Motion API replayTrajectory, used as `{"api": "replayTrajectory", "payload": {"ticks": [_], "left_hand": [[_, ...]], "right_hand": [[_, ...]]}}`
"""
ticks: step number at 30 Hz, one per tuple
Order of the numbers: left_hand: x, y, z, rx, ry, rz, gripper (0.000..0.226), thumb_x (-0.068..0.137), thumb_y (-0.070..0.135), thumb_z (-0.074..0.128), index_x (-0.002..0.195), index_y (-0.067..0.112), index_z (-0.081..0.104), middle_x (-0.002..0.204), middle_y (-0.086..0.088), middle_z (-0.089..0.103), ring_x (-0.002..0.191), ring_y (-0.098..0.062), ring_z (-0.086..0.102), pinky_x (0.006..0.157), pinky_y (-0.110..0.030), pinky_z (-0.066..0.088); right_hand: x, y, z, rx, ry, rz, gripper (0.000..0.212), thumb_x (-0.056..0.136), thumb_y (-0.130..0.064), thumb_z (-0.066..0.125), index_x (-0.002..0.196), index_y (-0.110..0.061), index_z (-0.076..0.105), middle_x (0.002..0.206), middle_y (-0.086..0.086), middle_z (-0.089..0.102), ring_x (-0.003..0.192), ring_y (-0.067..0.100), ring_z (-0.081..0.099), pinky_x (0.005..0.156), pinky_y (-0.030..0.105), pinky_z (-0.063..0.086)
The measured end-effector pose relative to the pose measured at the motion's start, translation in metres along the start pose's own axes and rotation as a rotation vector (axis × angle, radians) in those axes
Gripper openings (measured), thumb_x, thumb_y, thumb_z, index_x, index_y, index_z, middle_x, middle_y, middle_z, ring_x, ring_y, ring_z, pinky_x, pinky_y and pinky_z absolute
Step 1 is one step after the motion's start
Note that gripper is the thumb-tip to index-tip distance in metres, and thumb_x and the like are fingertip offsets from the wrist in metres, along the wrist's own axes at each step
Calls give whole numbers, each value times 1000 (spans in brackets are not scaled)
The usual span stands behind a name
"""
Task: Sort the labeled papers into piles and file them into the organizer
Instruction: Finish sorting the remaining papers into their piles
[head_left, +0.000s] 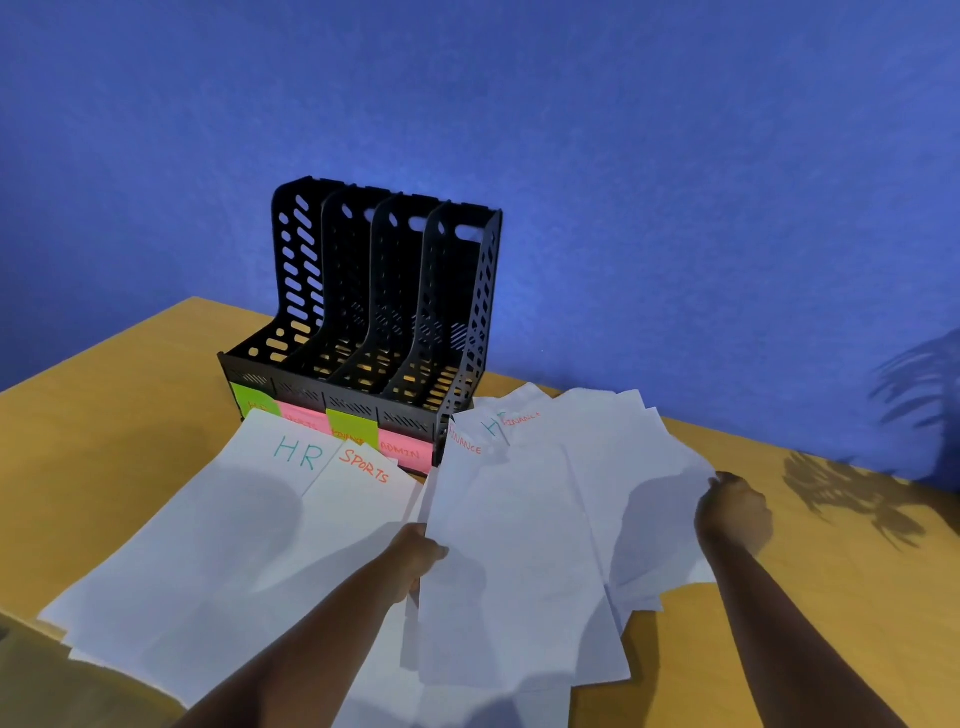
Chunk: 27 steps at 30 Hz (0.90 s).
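Note:
A black four-slot organizer (363, 322) stands at the back of the desk, with green and pink sticky labels on its front. A white sheet marked HR (218, 525) lies flat at the left, and a sheet marked SPORTS (358, 499) overlaps its right side. My left hand (415, 558) grips the left edge of a fanned stack of white papers (524, 545), whose tops show FINANCE and HR. My right hand (732, 514) pinches the stack's right edge. The stack is lifted slightly over the desk.
The wooden desk (104, 426) runs up to a blue wall (623, 156) behind the organizer. A plant's shadow (852, 499) falls on the desk at the right. The desk's near-left corner edge (31, 623) is close to the HR sheet.

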<state>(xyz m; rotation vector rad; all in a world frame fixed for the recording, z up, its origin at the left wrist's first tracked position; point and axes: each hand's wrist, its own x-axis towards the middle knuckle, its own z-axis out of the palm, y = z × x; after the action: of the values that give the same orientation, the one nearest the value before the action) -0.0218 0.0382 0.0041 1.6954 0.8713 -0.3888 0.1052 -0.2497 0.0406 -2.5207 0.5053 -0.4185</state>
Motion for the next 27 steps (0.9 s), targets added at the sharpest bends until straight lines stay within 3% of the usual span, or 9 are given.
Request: {"api": "replayTrajectory", "payload": {"ticks": [8, 11, 13, 14, 16, 19, 21, 23, 27], "left_hand": [[4, 1, 1, -45, 19, -52, 20, 94, 8, 46, 111, 3, 54, 112, -20, 58, 111, -37, 56, 95, -46, 50], [4, 3, 2, -36, 29, -69, 20, 94, 8, 45, 112, 4, 53, 117, -21, 57, 112, -36, 55, 95, -44, 50], [4, 4, 3, -44, 32, -71, 25, 94, 7, 45, 118, 1, 53, 122, -22, 56, 113, -37, 54, 95, -45, 50], [4, 4, 3, -47, 32, -76, 24, 94, 7, 45, 116, 2, 53, 121, -22, 56, 113, -37, 54, 96, -46, 50], [2, 5, 3, -57, 20, -82, 15, 94, 7, 44, 107, 4, 52, 115, -20, 56, 115, -38, 54, 97, -48, 49], [2, 6, 3, -73, 9, -96, 21, 95, 8, 43, 112, 3, 53, 116, -20, 56, 115, -38, 54, 98, -48, 48], [1, 6, 3, -118, -21, -109, 30, 96, 13, 42, 121, 0, 51, 123, -22, 56, 115, -39, 54, 98, -51, 47], [5, 2, 3, -239, -82, -128, 42, 97, 31, 40, 128, 4, 48, 128, -21, 55, 118, -39, 53, 103, -54, 42], [13, 0, 6, -419, -107, -106, 66, 88, 63, 33, 137, 19, 40, 141, -10, 47, 129, -33, 45, 109, -52, 34]], "right_hand": [[25, -26, -46, 277, 312, -56, 31, 96, -10, 40, 115, 1, 61, 105, 37, 62, 97, 50, 56, 78, 48, 43], [30, -39, -61, 462, 287, -62, 28, 92, -4, 39, 101, 10, 61, 100, 34, 62, 87, 32, 56, 69, 33, 34], [34, -45, -59, 605, 214, -45, 25, 89, -5, 39, 95, 9, 59, 91, 24, 61, 83, 22, 51, 76, 35, 46], [36, -45, -55, 665, 165, -16, 25, 86, -7, 40, 91, 7, 60, 89, 20, 61, 87, 25, 56, 84, 45, 51], [38, -39, -45, 714, 50, 44, 23, 79, -12, 43, 75, 1, 61, 84, 19, 62, 89, 41, 63, 81, 58, 53], [27, -34, -36, 810, -151, 210, 24, 77, 1, 51, 58, -13, 54, 68, 13, 55, 64, 32, 60, 45, 24, 56], [15, -27, -30, 850, -326, 353, 20, 81, 12, 52, 65, -1, 54, 73, 14, 52, 56, 22, 49, 29, 15, 44], [1, -18, -25, 796, -551, 441, 6, 84, 13, 53, 87, 16, 56, 76, 16, 52, 58, 25, 48, 28, 17, 45], [-22, -2, -14, 383, -1071, 387, 9, 80, 3, 66, 86, 7, 61, 66, 13, 68, 55, 24, 67, 42, 24, 55]]}}
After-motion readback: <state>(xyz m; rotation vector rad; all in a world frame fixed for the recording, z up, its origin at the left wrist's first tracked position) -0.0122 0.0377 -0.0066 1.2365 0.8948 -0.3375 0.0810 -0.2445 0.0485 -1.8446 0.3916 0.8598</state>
